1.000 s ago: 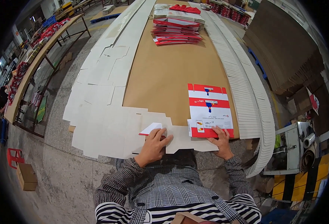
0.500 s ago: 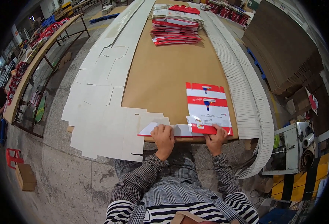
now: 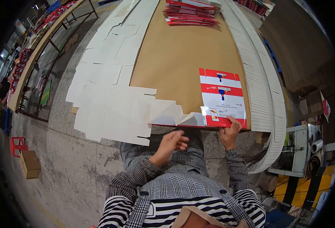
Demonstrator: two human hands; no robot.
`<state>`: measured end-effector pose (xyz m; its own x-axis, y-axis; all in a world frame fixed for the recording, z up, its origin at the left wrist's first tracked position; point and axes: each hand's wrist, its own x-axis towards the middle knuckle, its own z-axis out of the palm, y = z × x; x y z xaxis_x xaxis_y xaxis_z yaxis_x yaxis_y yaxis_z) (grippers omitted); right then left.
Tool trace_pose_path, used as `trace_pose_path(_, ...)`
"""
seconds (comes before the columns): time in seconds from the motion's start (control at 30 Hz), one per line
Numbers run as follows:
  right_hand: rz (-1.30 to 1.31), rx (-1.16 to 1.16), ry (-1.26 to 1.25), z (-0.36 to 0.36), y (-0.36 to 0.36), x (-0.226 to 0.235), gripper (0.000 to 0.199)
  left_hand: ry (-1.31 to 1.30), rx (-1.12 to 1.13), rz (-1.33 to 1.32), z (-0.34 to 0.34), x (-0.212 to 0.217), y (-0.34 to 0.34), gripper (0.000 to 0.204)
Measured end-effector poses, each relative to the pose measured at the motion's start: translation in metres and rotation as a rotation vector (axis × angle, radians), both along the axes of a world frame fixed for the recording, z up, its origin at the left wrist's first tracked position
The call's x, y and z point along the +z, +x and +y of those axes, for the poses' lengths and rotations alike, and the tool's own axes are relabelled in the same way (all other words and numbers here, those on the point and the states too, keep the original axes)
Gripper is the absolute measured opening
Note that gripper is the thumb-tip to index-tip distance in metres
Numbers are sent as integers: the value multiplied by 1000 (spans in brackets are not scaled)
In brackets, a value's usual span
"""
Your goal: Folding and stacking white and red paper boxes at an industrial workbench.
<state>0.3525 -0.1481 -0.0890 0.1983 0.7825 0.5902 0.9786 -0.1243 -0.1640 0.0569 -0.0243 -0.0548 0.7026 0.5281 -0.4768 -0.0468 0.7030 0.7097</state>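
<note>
A red and white printed carton blank [image 3: 223,99] lies flat on the brown table top near its front edge. My right hand [image 3: 231,133] grips the near edge of this blank, thumb on top and fingers curled under. Left of it, along the table edge, a white cardboard piece with a red edge [image 3: 192,119] is partly folded, its flaps standing up at an angle. In front of the table edge, over my lap, my left hand [image 3: 171,146] hangs in the air, slightly blurred, fingers loosely bent and apart, holding nothing.
White carton blanks [image 3: 106,102] overlap along the table's left side; another row of white blanks [image 3: 264,87] lines the right. At the far end sits a stack of red and white folded cartons [image 3: 190,16]. A tall brown cardboard stack [image 3: 296,49] stands at right, a red stool [image 3: 18,145] at left.
My left hand has let go of the white cardboard at the table edge and drawn back toward my body. The cardboard's flaps now stand raised. My right hand stays on the printed blank.
</note>
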Motion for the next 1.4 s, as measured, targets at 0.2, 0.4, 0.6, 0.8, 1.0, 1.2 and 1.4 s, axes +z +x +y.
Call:
trace_pose_path(0.2,45,21,-24,-11,6,1,23,138,296,239,30,11,-6,40)
trace_pose_path(0.4,199,-10,-51,-9,-10,29,22,1558,246,244,44,37,34,23)
trace_pose_path(0.6,415,-8,82,-11,-12,35,28,1642,-60,135,45,2,56,35)
trace_pose_path(0.8,245,-92,122,6,-22,37,32,1264,350,32,26,-8,60,28)
trace_pose_path(1.0,166,-81,58,3,-19,24,33,1431,291,163,28,-12,66,30)
trace_pose_path(1.2,157,-24,46,-13,-12,-2,35,1486,160,314,24,-11,69,29)
trace_pose_path(1.4,139,1,46,-12,-8,-8,38,1486,115,407,19,-5,75,24)
